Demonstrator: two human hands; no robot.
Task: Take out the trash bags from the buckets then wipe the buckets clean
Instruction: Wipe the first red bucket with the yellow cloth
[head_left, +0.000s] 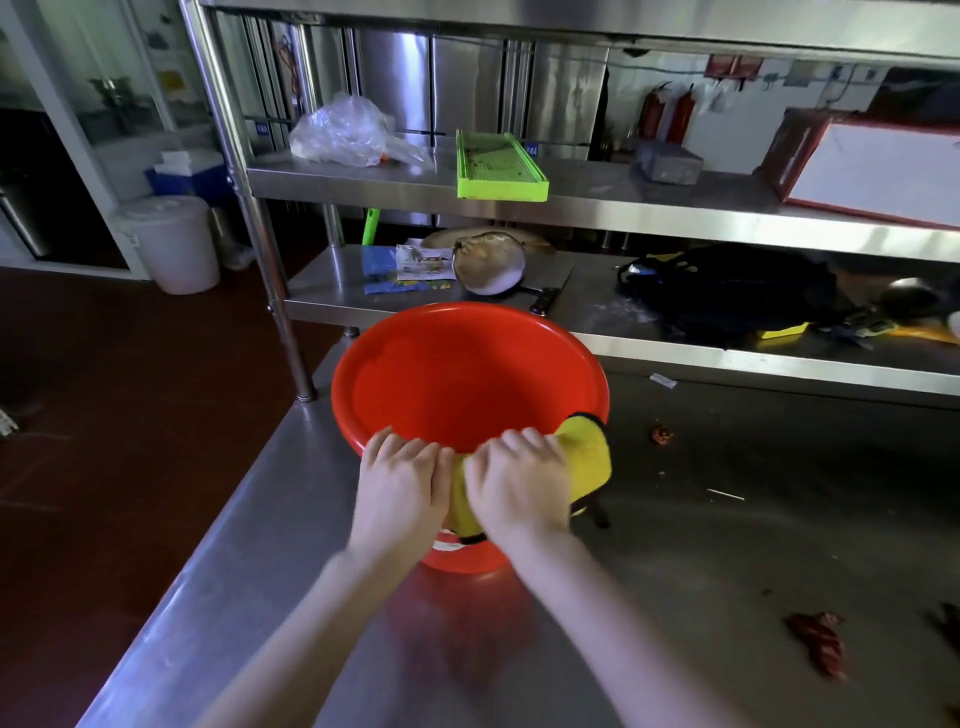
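A red plastic bucket (457, 384) stands upright on the steel table (727, 545), its inside bare with no bag in it. A yellow cloth with a dark edge (584, 457) is draped over the near right rim and down the outer wall. My right hand (519, 483) presses on the cloth at the near rim, fingers curled over it. My left hand (400, 483) grips the near rim just beside it, fingers hooked over the edge. The two hands almost touch.
Dried red chili bits (818, 642) lie on the table at right. Behind the bucket is a steel shelf unit with a knife (550, 296), a black bag (737, 291), a green tray (498, 166) and a clear plastic bag (348, 132). A white bucket (174, 244) stands on the floor, left.
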